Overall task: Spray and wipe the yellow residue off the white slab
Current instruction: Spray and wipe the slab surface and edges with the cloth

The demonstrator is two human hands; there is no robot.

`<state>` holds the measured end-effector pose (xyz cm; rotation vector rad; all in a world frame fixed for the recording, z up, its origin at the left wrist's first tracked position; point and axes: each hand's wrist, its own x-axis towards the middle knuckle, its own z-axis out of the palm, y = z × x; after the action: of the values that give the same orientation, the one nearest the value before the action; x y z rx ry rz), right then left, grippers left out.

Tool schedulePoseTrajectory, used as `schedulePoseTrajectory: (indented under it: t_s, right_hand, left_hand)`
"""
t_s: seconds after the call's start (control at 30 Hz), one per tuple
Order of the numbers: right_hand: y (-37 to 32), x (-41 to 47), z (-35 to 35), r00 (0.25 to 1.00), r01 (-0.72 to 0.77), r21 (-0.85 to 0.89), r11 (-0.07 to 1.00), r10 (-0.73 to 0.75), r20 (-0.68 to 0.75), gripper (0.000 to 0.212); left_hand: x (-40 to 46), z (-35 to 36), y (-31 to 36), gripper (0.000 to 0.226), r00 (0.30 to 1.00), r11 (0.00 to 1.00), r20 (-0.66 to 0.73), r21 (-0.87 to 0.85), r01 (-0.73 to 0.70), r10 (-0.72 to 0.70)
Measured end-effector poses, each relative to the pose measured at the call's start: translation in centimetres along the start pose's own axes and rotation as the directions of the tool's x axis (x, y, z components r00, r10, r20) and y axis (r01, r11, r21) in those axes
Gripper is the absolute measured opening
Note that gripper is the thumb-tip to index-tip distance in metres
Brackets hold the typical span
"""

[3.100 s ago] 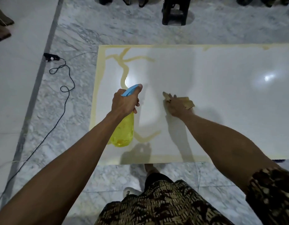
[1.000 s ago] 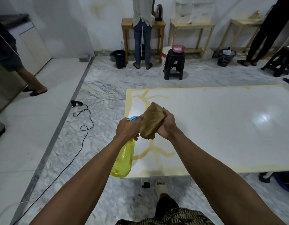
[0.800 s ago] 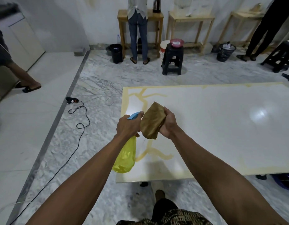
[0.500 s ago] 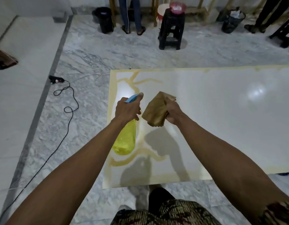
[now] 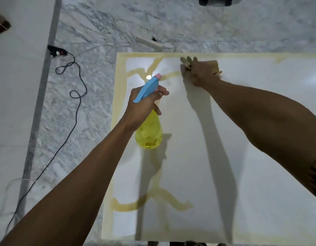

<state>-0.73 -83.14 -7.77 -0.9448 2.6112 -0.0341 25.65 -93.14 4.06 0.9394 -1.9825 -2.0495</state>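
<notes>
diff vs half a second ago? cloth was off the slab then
The right hand has carried the cloth from mid-air beside the spray bottle out to the far edge of the white slab and presses it flat there, at the end of a yellow residue streak. The left hand still grips the bottle above the slab. The near residue streaks are unchanged.

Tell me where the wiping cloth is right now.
In the head view, the cloth lies flat under the right hand on the white slab, near its far edge, right of the spray bottle held in the left hand.
</notes>
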Motion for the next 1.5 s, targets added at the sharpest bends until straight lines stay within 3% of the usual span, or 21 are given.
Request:
schedulePoseTrajectory:
  t_s: [0.07, 0.2, 0.33, 0.43, 0.8, 0.9, 1.07, 1.17, 1.23, 1.3, 1.4, 1.5]
  right_hand:
    - [0.7, 1.0, 3.1, 0.994, 0.09, -0.14, 0.986, -0.081, 0.069, 0.069]
    - [0.8, -0.5, 6.6, 0.985, 0.115, -0.07, 0.991, -0.123, -0.123, 0.071]
    - [-0.2, -2.7, 6.9, 0.985, 0.116, -0.06, 0.991, -0.122, -0.125, 0.066]
    - [-0.3, -5.6, 8.9, 0.974, 0.152, -0.085, 0.985, -0.164, -0.154, 0.063]
    - [-5.8, -26.3, 16.9, 0.97, 0.165, -0.051, 0.985, -0.172, -0.174, 0.061]
    - [-8.8, -33.2, 19.5, 0.983, 0.135, -0.025, 0.99, -0.137, -0.122, 0.062]
    - [-14.0, -42.3, 22.0, 0.987, 0.1, 0.083, 0.991, -0.11, 0.118, 0.069]
    - [-16.8, -45.0, 21.2, 0.962, 0.007, 0.165, 0.986, -0.051, 0.268, 0.066]
    - [-17.5, -45.6, 18.5, 0.936, -0.091, 0.325, 0.941, -0.031, 0.35, 0.064]
    - [-17.4, -45.6, 13.8, 0.952, -0.159, 0.535, 0.829, -0.014, 0.305, 0.053]
    - [-15.5, -43.6, 6.6, 0.965, -0.245, 0.828, 0.504, 0.205, 0.162, 0.051]
    - [-12.1, -38.6, 2.2, 0.918, -0.313, 0.907, 0.282, 0.334, 0.213, 0.062]
  left_hand:
    - [0.3, -0.7, -0.7, 0.031, 1.0, 0.999, 0.006, 0.028, -0.016, 0.016]
    - [0.4, -1.7, -2.0, 0.051, 0.997, 1.0, -0.076, 0.02, 0.018, -0.017]
    - [-0.2, -2.1, -3.3, 0.043, 0.996, 0.991, -0.061, 0.111, 0.077, -0.07]
    - [-1.9, -2.4, -3.8, 0.063, 0.995, 0.988, -0.057, 0.131, 0.086, -0.079]
    - [-13.7, -4.4, -5.8, 0.057, 0.997, 0.985, 0.021, 0.163, 0.065, -0.07]
    - [-18.0, -5.3, -7.0, 0.057, 0.996, 0.981, 0.05, 0.184, 0.063, -0.073]
    - [-25.0, -7.1, -9.5, 0.051, 0.994, 0.976, 0.041, 0.199, 0.089, -0.099]
    - [-27.5, -7.9, -10.0, 0.051, 0.995, 0.974, 0.035, 0.209, 0.082, -0.092]
    - [-28.1, -8.1, -9.8, 0.05, 0.996, 0.974, 0.024, 0.21, 0.084, -0.091]
    - [-28.2, -8.1, -8.8, 0.049, 0.997, 0.977, 0.017, 0.198, 0.073, -0.078]
    - [-26.7, -8.1, -6.4, 0.049, 1.0, 0.978, 0.012, 0.205, 0.022, -0.025]
    - [-24.4, -7.7, -4.5, 0.05, 1.0, 0.981, 0.006, 0.193, -0.019, 0.018]
